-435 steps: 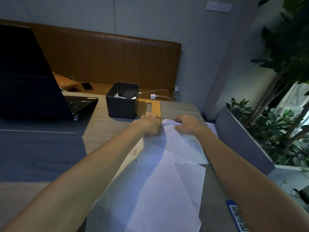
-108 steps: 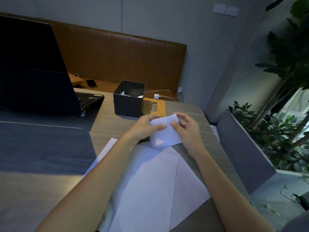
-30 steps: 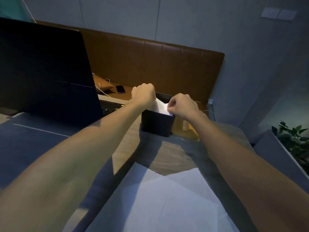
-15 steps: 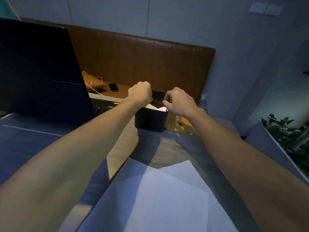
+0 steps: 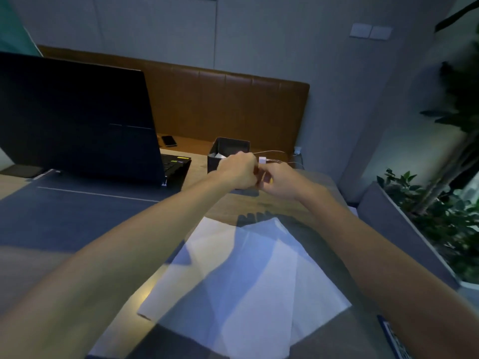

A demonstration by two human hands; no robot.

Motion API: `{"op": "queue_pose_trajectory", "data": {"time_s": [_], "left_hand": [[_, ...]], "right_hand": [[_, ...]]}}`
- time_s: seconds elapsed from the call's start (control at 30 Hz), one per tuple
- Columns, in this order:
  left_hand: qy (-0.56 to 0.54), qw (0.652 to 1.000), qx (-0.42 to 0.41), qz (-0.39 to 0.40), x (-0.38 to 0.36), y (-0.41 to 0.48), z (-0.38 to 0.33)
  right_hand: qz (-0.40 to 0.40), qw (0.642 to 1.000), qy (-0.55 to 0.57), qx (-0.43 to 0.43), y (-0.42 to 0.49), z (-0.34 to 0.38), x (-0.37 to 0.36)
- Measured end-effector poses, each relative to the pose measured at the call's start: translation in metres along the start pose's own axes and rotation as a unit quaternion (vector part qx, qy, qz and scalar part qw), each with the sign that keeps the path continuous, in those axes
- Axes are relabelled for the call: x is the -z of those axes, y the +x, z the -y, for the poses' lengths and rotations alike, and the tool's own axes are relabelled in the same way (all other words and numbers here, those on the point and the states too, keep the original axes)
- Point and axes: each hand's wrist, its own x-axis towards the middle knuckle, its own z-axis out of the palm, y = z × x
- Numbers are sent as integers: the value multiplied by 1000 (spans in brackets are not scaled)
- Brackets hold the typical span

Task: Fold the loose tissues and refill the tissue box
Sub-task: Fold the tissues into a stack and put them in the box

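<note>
Both hands are raised just in front of the dark tissue box (image 5: 229,149), knuckles nearly touching. Left hand (image 5: 238,172) is curled tight, right hand (image 5: 281,181) curled likewise. With the blur, it cannot be told whether either grip holds anything. A white folded tissue (image 5: 219,155) shows inside the box. Loose tissues (image 5: 246,270) lie spread flat on the surface (image 5: 215,208), nearer the person, between the forearms. An open laptop (image 5: 77,117) stands left.
</note>
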Motion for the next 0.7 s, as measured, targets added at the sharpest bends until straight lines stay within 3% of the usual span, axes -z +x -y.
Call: {"op": "queue_pose_trajectory", "data": {"time_s": [0.17, 0.33, 0.53, 0.6, 0.7], "left_hand": [[6, 999, -18, 36, -32, -49, -16], [-27, 996, -28, 86, -67, -81, -16], [-160, 979, -76, 102, -71, -96, -9], [-157, 979, -86, 101, -76, -97, -6], [-64, 984, -101, 133, -87, -98, -7]], "right_hand": [[77, 994, 56, -57, -52, 3, -20], [110, 992, 16, -65, -86, -7, -47], [47, 993, 64, -87, -100, -18, -58], [37, 994, 51, -93, -98, -25, -57], [4, 993, 21, -113, -95, -38, -53]]}}
